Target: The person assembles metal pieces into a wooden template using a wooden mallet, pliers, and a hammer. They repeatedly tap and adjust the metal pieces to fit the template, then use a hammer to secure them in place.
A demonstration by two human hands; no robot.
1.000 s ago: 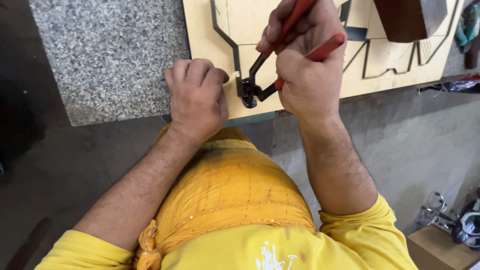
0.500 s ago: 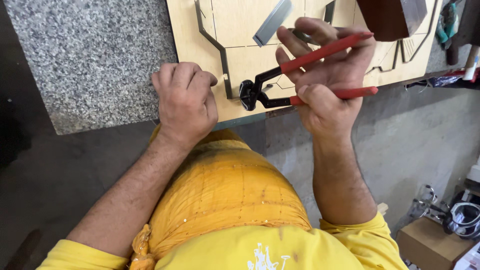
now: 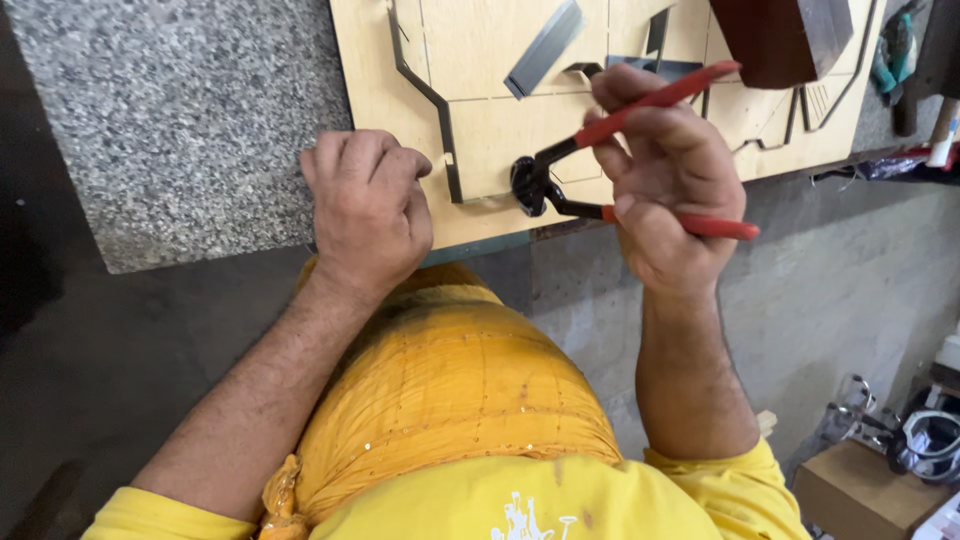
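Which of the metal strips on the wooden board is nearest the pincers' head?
The long bent strip running down the board's left side; its lower end stops just left of the pincers, while the flat strip lies higher.

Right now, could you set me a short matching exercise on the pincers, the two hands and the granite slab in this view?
Things:
1. pincers
2. left hand
3. right hand
4. granite slab

States:
a. speckled grey, beside the plywood board
b. closed in a fist on the board's near edge
c. red handles spread, black head at the board's near edge
d. wrapped around the red handles

Pairs: 1-c, 2-b, 3-d, 4-a
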